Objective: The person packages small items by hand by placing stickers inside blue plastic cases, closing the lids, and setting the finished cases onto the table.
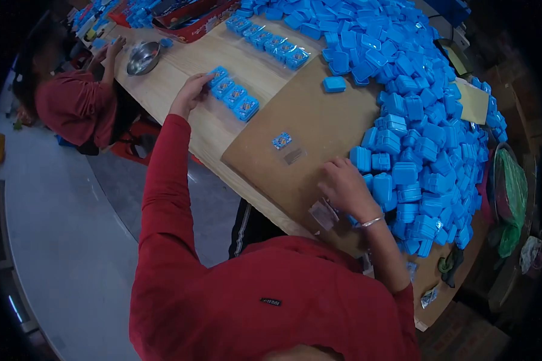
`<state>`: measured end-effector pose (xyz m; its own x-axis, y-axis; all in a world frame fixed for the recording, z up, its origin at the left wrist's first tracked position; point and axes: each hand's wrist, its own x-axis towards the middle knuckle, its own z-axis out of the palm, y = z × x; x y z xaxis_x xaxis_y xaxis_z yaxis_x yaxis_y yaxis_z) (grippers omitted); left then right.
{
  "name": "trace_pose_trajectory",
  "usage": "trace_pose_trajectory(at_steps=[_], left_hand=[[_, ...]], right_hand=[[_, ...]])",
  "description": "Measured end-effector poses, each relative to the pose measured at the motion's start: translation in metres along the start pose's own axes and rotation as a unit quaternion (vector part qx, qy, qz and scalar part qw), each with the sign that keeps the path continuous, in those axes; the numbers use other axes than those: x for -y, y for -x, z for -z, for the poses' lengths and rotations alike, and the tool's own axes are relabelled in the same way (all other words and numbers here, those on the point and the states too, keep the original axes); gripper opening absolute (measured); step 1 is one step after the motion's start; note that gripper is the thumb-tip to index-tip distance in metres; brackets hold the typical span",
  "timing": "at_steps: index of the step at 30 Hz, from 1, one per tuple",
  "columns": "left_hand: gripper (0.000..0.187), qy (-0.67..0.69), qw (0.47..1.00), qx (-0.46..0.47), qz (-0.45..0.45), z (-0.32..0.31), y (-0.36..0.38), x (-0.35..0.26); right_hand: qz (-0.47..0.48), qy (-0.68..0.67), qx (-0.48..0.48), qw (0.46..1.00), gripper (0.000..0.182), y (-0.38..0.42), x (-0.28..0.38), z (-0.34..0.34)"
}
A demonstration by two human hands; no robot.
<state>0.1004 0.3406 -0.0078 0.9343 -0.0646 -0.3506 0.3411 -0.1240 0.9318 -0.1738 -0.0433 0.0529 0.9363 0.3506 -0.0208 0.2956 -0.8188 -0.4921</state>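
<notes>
My left hand (193,93) reaches to the far end of a row of blue boxes with printed labels (235,96) in clear wrap; its fingers close at the end box. Over the brown board (253,141), near its right side, my right hand (343,185) is bent, its fingertips low beside a clear plastic packet (323,214). Whether anything is between those fingertips is hidden. A small printed label piece (282,141) with a clear part lies on the board between my hands. One loose blue box (334,84) sits near the board's far edge.
A large heap of blue boxes (403,174) covers the right side. Another wrapped row (268,42) lies farther back. A metal bowl (143,58) and a red tray (202,27) stand at the far left. Another person in red (78,105) sits at the table's left side.
</notes>
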Motion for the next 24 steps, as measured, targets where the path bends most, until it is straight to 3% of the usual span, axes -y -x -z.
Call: trace_pose_trajectory(at_steps=[3,5,7,8,10,11,13,16,18,20,22,24], left_hand=[[0.027,-0.046,0.999,-0.009,0.008,-0.001,0.007,-0.002],[0.03,-0.072,0.997,-0.006,0.001,-0.003,0.017,-0.004],[0.04,-0.278,0.921,-0.209,-0.174,-0.004,0.015,0.014],[0.045,-0.37,0.84,-0.302,-0.257,-0.004,0.015,0.019],[0.05,-0.264,0.884,-0.243,-0.301,-0.039,0.073,-0.005],[0.052,-0.208,0.9,-0.209,-0.32,-0.065,0.11,-0.014],[0.064,-0.221,0.924,-0.111,-0.292,-0.107,0.161,-0.011],[0.075,-0.057,0.978,0.069,-0.189,-0.158,0.194,0.019],[0.079,0.05,0.982,0.159,-0.094,-0.181,0.201,0.027],[0.066,-0.199,0.956,0.013,-0.216,-0.194,0.203,0.03],[0.052,-0.425,0.827,-0.151,-0.336,-0.202,0.196,0.028],[0.036,-0.474,0.802,-0.136,-0.336,-0.201,0.183,0.045]], right_hand=[[-0.067,0.017,0.07,0.995,0.026,-0.038,-0.012,-0.008],[-0.095,-0.091,-0.005,0.991,0.024,-0.074,-0.005,-0.022],[-0.024,0.023,-0.188,0.982,0.018,-0.102,-0.005,-0.055],[-0.013,0.039,-0.172,0.984,0.018,-0.11,-0.011,-0.069],[0.007,0.072,-0.143,0.987,0.018,-0.119,-0.02,-0.086],[0.017,0.018,-0.131,0.991,0.017,-0.117,-0.018,-0.084],[0.036,-0.086,-0.108,0.99,0.016,-0.107,-0.013,-0.071],[0.098,-0.169,-0.195,0.961,0.014,-0.067,0.023,-0.027],[0.071,-0.183,-0.203,0.959,0.014,-0.04,0.027,-0.011],[0.049,-0.173,-0.202,0.963,0.014,-0.025,0.021,-0.003],[0.026,-0.14,-0.191,0.971,0.016,-0.014,0.011,-0.006],[0.024,-0.145,-0.192,0.97,0.017,-0.006,0.011,-0.011]])
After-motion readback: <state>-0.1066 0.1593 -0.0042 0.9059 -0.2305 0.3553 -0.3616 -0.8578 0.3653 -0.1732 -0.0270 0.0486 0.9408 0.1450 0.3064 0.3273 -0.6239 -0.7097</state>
